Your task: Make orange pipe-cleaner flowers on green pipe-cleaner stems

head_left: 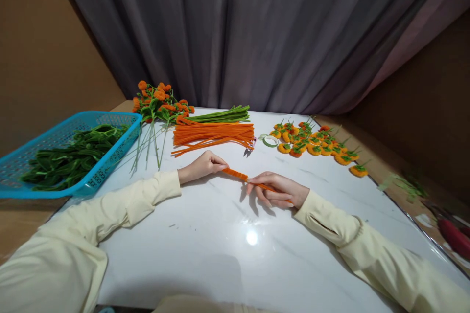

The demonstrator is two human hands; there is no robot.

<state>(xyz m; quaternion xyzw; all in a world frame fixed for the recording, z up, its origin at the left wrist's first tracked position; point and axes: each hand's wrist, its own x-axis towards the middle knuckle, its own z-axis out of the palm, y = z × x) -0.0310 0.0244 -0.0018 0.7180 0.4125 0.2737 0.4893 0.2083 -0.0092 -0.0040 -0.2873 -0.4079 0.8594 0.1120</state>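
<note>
Between my two hands stretches an orange pipe cleaner [236, 174], thicker and ridged in its middle stretch. My left hand [205, 165] pinches its left end with thumb and fingertips. Thumb and forefinger of my right hand [277, 189] close on it farther right, and a thin tail of it runs under that palm. Beyond my hands lies a bundle of orange pipe cleaners [213, 135], with a bundle of green pipe cleaners [223, 115] behind it. Small scissors [251, 144], partly covered, lie at the orange bundle's right end.
A blue basket [99, 176] of green fuzzy leaves [77, 154] stands on the left. Orange flowers on stems [161, 95] lie at the back left. Rolls of tape [270, 141] and several orange and yellow flower heads [314, 149] rest on the right. A red-handled tool [453, 237] sits at the far right.
</note>
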